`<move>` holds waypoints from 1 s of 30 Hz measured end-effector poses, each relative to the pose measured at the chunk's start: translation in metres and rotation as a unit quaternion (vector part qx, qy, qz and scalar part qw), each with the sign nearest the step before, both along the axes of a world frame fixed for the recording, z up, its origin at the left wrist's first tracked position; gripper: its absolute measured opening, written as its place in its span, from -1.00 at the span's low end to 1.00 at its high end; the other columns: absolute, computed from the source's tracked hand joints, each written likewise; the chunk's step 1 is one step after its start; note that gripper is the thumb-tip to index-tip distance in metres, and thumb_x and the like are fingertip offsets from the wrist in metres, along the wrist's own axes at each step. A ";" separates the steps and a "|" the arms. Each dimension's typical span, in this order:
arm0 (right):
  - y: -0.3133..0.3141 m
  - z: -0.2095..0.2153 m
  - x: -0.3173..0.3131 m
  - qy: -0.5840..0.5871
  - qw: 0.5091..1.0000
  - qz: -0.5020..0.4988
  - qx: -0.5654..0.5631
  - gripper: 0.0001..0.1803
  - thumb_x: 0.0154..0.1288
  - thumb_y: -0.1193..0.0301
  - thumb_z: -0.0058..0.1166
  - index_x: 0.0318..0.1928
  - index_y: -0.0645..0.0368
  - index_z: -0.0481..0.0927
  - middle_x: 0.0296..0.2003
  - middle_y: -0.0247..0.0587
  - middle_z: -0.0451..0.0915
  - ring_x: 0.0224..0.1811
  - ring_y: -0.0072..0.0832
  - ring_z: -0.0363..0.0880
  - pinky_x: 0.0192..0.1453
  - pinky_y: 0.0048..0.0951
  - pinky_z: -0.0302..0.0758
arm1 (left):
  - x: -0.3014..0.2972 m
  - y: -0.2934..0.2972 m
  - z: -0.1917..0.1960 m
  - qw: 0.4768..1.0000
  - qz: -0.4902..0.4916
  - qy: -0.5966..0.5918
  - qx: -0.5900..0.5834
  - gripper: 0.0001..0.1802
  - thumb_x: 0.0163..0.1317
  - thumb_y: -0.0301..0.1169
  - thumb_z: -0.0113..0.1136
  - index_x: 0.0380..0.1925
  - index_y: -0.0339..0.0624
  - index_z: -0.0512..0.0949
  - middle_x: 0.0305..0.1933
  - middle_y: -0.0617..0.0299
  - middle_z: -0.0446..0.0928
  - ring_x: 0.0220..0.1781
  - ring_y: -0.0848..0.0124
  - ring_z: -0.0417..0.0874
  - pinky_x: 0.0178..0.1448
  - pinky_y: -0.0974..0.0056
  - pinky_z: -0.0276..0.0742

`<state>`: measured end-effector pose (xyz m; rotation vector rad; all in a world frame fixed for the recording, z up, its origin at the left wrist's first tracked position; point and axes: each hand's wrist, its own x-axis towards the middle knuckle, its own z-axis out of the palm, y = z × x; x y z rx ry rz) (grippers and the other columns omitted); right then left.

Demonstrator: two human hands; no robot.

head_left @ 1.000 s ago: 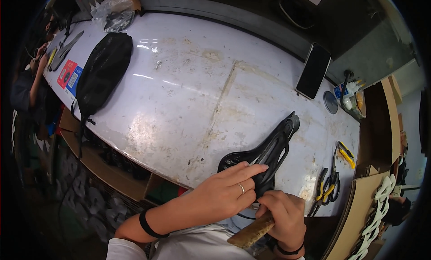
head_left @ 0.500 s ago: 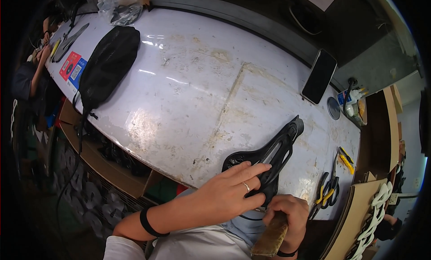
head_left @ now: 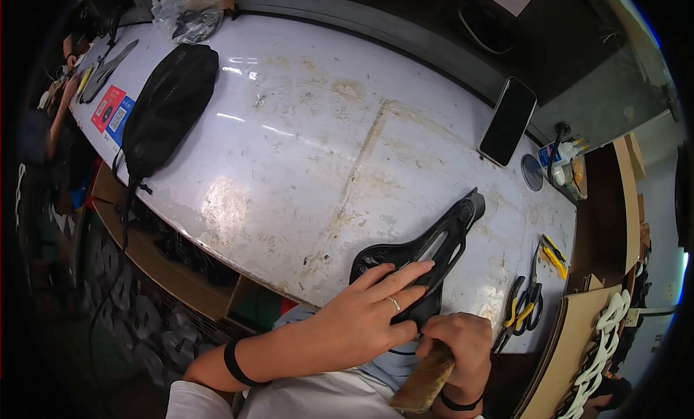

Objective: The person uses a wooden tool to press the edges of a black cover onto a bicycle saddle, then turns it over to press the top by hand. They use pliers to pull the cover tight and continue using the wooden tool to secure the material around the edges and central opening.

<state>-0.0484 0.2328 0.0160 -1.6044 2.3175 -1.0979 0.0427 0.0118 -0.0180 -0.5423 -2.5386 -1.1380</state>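
saddle (head_left: 426, 256) on table (head_left: 303, 151) near edge, phone (head_left: 508, 120) behind it, bag (head_left: 168, 104) far left

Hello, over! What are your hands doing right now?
Left hand flat on the black bike saddle, pinning it to the white table. Right hand gripping a wooden handle. Pliers nearby, not blocking.

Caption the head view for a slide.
Left hand steadies a black bicycle saddle on a worn white table; right hand grips a wooden handle.

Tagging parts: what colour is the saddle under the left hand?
Black, with a long centre cutout; the saddle shows best in the head view.
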 end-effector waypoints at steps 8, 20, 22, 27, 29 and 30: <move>-0.003 -0.009 0.014 -0.069 0.975 -0.195 -0.082 -0.73 0.14 0.57 0.43 -0.18 0.19 0.61 -0.36 -0.13 0.76 -0.39 -0.34 0.73 -0.16 -0.40 0.68 | -0.004 -0.002 0.002 1.000 -0.020 -0.004 0.002 -0.89 0.24 -0.39 0.42 -0.34 -0.19 0.73 0.22 -0.06 0.67 0.67 -0.14 0.44 0.44 -0.20 0.54; 0.025 -0.047 0.035 -0.095 0.967 0.019 -0.236 -0.51 0.37 0.05 0.58 -0.38 0.19 0.65 -0.50 -0.25 0.67 -0.49 -0.30 0.73 -0.27 -0.25 0.78 | -0.007 -0.004 0.001 0.999 0.001 -0.031 0.017 -0.89 0.27 -0.38 0.44 -0.22 -0.05 0.82 0.12 0.04 0.76 0.42 0.14 0.76 0.40 -0.09 0.54; 0.019 -0.055 0.037 -0.046 0.963 0.081 -0.251 -0.56 0.36 0.16 0.59 -0.41 0.18 0.63 -0.55 -0.27 0.62 -0.50 -0.33 0.68 -0.26 -0.26 0.76 | -0.009 0.000 -0.001 0.999 -0.005 -0.034 0.004 -0.89 0.27 -0.38 0.44 -0.22 -0.05 0.82 0.13 0.04 0.77 0.41 0.14 0.77 0.43 -0.10 0.53; -0.019 -0.036 0.040 -0.001 0.938 0.171 -0.300 -0.66 0.51 0.32 0.44 -0.32 0.24 0.58 -0.48 -0.15 0.62 -0.48 -0.26 0.64 -0.23 -0.18 0.73 | -0.008 -0.001 0.001 0.999 0.005 -0.036 -0.018 -0.88 0.25 -0.41 0.45 -0.22 -0.08 0.84 0.15 0.04 0.78 0.37 0.16 0.81 0.51 -0.14 0.51; -0.027 -0.039 0.036 0.036 0.935 0.191 -0.298 -0.65 0.51 0.33 0.44 -0.36 0.24 0.58 -0.51 -0.16 0.60 -0.50 -0.27 0.62 -0.23 -0.17 0.71 | -0.008 -0.002 0.002 0.999 0.000 -0.041 -0.018 -0.88 0.24 -0.42 0.45 -0.23 -0.07 0.85 0.16 0.05 0.78 0.36 0.17 0.82 0.50 -0.14 0.53; -0.029 -0.042 0.035 0.055 0.932 0.192 -0.302 -0.65 0.50 0.36 0.44 -0.38 0.24 0.57 -0.51 -0.16 0.60 -0.51 -0.27 0.60 -0.23 -0.16 0.70 | -0.008 -0.001 0.001 0.999 0.002 -0.043 -0.017 -0.88 0.24 -0.42 0.45 -0.23 -0.06 0.85 0.17 0.06 0.78 0.36 0.17 0.82 0.50 -0.14 0.53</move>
